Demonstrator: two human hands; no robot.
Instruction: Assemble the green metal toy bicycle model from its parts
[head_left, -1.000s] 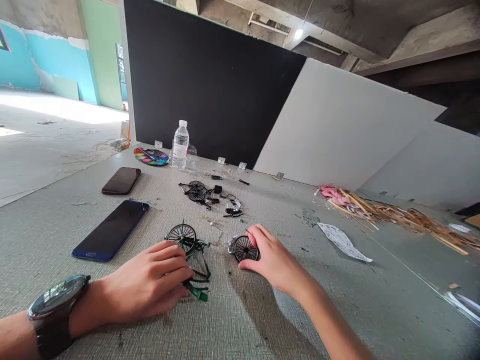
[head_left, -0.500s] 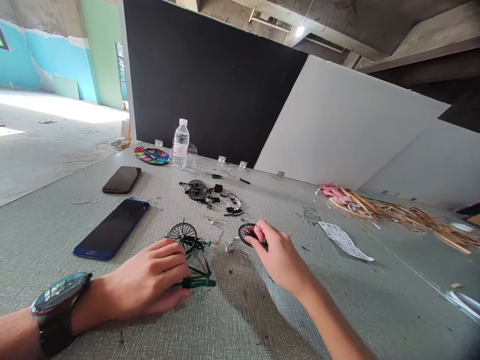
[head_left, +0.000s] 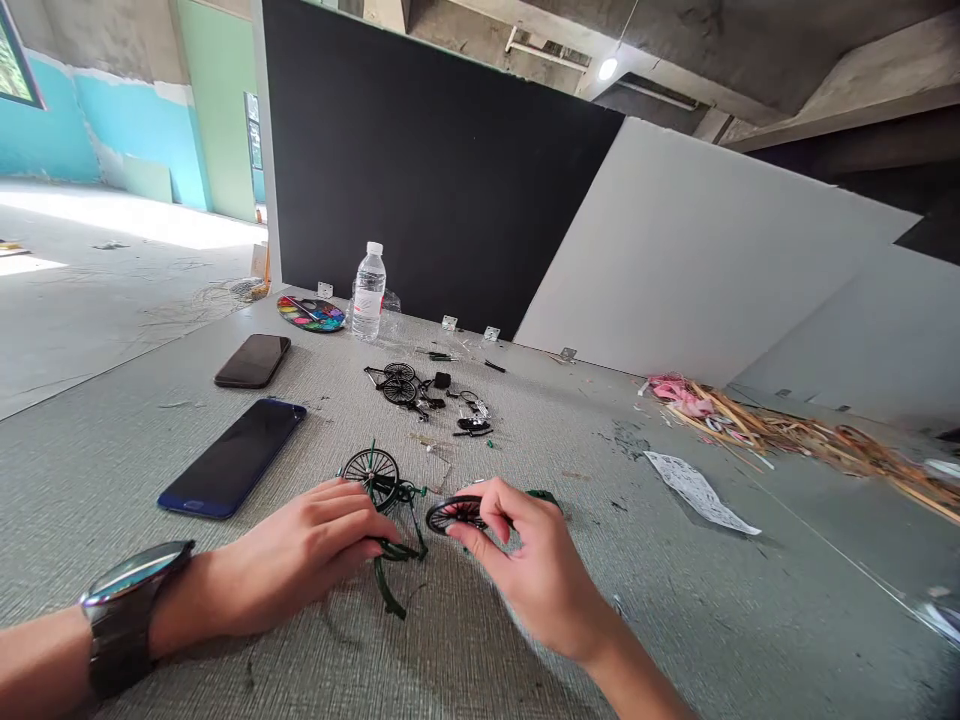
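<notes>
Well, the left hand (head_left: 300, 552) lay over a green model bicycle frame (head_left: 397, 530), its fingers pressed together and curled against the tubes, with the frame's spoked wheel (head_left: 370, 478) standing upright just past the knuckles. The right hand (head_left: 532, 565) pinched a small black wheel (head_left: 454, 514) between thumb and fingers, holding it tilted nearly edge-on, just beside the frame. A green piece (head_left: 544, 496) lay just behind that hand. Beyond the frame sat a cluster of black bicycle parts (head_left: 427, 395), and farther on a water bottle (head_left: 368, 295) and a paint palette (head_left: 311, 314). Left of the frame lay a blue phone (head_left: 231, 458) and a dark phone (head_left: 253, 360); to its right, a paper sheet (head_left: 697, 492) and, well apart, a heap of wooden sticks (head_left: 780, 430) — a watch (head_left: 127, 610) circled the left wrist.
</notes>
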